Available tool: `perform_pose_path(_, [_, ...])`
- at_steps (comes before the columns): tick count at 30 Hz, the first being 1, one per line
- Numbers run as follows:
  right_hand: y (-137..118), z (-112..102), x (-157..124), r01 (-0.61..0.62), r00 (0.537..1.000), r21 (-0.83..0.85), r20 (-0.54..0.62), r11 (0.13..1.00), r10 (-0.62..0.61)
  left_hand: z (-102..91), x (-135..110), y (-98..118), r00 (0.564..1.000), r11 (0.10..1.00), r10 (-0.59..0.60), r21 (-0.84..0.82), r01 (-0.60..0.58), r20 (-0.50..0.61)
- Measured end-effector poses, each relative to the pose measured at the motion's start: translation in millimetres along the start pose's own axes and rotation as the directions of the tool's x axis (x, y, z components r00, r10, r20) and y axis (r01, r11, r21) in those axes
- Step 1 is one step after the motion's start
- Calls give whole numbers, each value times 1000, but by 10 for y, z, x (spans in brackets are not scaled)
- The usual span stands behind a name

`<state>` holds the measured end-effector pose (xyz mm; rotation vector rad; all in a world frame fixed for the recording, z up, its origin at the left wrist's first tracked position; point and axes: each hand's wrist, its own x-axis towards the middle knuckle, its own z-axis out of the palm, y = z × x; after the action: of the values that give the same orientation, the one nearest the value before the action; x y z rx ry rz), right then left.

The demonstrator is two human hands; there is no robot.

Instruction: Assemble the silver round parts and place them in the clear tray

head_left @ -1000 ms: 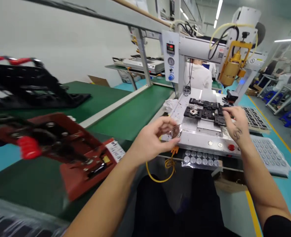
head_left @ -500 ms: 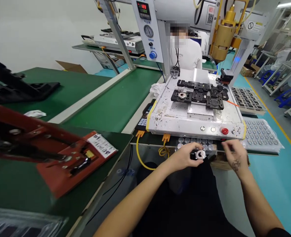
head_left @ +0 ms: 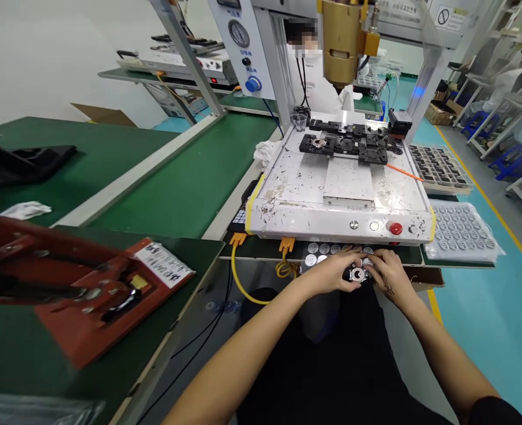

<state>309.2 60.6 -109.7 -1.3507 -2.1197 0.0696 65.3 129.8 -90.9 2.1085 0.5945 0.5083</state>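
Observation:
My left hand [head_left: 338, 268] is closed on a small round silver part [head_left: 357, 275] with a pale ring and a dark centre, held above my lap. From the right, my right hand [head_left: 388, 271] meets it with curled fingers, thumb and fingertips at the part's right edge. Just behind both hands lies a sheet of round silver discs [head_left: 312, 248], partly hidden by my fingers. Beyond it stands the white bench machine [head_left: 305, 220], with a black fixture [head_left: 347, 143] on its bed. A similar round part [head_left: 318, 143] sits in the fixture's left side.
A gold dispensing head [head_left: 340, 44] hangs over the bed. Trays of black parts [head_left: 440, 166] and bagged discs [head_left: 459, 230] lie at right. A red lever press [head_left: 105, 307] stands at left, beside a green conveyor [head_left: 207, 177]. A person [head_left: 316, 77] sits behind.
My right hand has moved left to the round silver part in my left hand. The black fixture has slid back along the bed; the gold head has shifted left. My view has tilted slightly.

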Motion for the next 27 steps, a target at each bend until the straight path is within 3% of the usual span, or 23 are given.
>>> perform_pose_path(5, [107,95,-1,43,999,48,-5,998,-43,-60,37,24,998,999,-37,-20,38,56])
perform_pose_path(10, [44,102,-298,38,997,149,-65,988,-29,-108,32,26,995,998,-46,-37,50,88])
perform_pose_path(14, [-102,-94,-500,-91,984,229,-126,969,122,-53,90,-18,999,999,-35,-32,35,-3])
perform_pose_path(18, [-170,-338,-446,-294,919,321,-162,900,358,25,184,-3,993,999,-33,25,36,-118])
perform_pose_path(20, [-216,-438,-349,-382,878,393,-130,837,461,48,168,69,989,999,-26,40,33,-146])
perform_pose_path(23, [-374,-548,-172,-492,803,585,18,645,596,58,13,255,974,999,-44,4,46,-221])
perform_pose_path(25, [-525,-589,-48,-518,771,689,119,508,625,57,-149,399,951,987,-120,-139,83,-285])
perform_pose_path(27, [-670,-597,69,-515,767,747,184,420,615,55,-315,534,921,907,-242,-410,101,-307])
